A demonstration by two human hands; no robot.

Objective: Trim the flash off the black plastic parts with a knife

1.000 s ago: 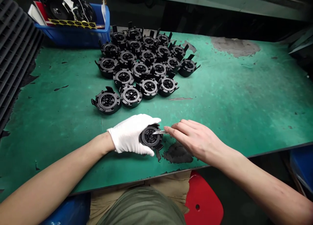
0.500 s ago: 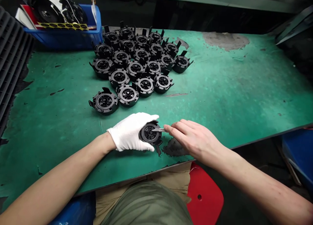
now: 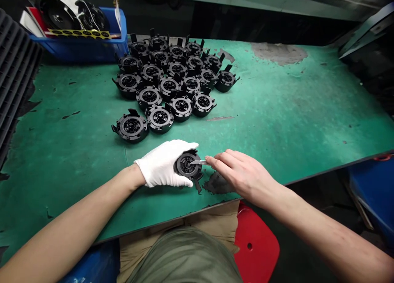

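My left hand (image 3: 166, 164), in a white glove, is closed around the side of a round black plastic part (image 3: 186, 168), its ringed face turned up. A thin tab sticks out from the part's lower right. Bare and ungloved, my right hand (image 3: 243, 174) grips a scalpel (image 3: 199, 162) between thumb and fingers. The blade points left and lies over the middle of the part; whether it touches the plastic I cannot tell. The scalpel's handle is mostly hidden in my palm.
Beyond my hands, several like black parts (image 3: 160, 117) stand grouped on the green worktop (image 3: 277, 119). A blue bin (image 3: 80, 49) holding black pieces stands at the back left. Dark ribbed trays (image 3: 18, 69) rise along the left edge. A red stool (image 3: 258, 242) is below the front edge.
The view has shifted slightly. My left hand keeps its hold on the part, and the scalpel blade stays over its middle with hardly any movement.
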